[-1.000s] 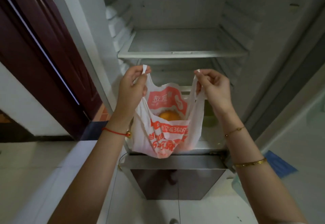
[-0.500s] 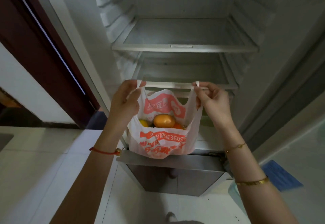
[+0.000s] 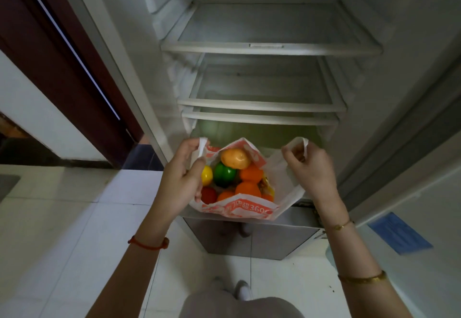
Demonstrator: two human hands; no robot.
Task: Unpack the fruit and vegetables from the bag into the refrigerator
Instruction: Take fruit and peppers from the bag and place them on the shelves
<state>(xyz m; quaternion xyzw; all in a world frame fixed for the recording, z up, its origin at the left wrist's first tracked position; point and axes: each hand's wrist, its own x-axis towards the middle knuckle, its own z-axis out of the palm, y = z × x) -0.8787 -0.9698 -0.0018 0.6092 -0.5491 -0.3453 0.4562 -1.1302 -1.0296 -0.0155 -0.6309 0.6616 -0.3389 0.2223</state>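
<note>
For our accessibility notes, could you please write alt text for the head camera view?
Two hands hold a plastic bag open by its handles before an open fridge: left hand, right hand. Inside lie a potato, a green pepper, oranges, a yellow item and a red one.

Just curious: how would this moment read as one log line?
hands: left, right hold bag handles | bag: open, produce inside | fridge shelves: bare

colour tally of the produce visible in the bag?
In the bag, visible pieces only:
orange: 4
tan-yellow: 1
green: 1
yellow: 1
red: 1
Total: 8; more may be hidden underneath.
</note>
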